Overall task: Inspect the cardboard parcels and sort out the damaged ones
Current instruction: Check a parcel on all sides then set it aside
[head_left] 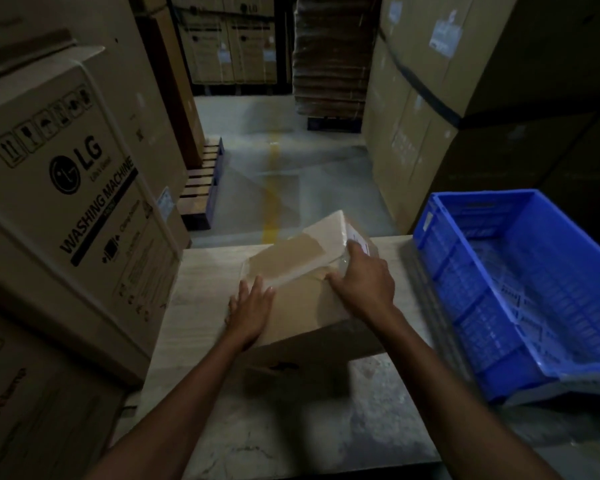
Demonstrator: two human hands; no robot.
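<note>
The cardboard parcel (291, 261) is held tilted on the table (201, 271), its long axis running near-left to far-right. It is braced by the flat left hand (252, 311) and gripped at its right end by the right hand (364, 282), which is nearer the blue crate (465, 271).

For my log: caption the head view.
Left hand presses, right hand grips a taped cardboard parcel beside a blue crate.

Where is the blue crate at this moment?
In the head view the blue crate stands at the right, by the table's right edge, right of the cardboard parcel.
</note>
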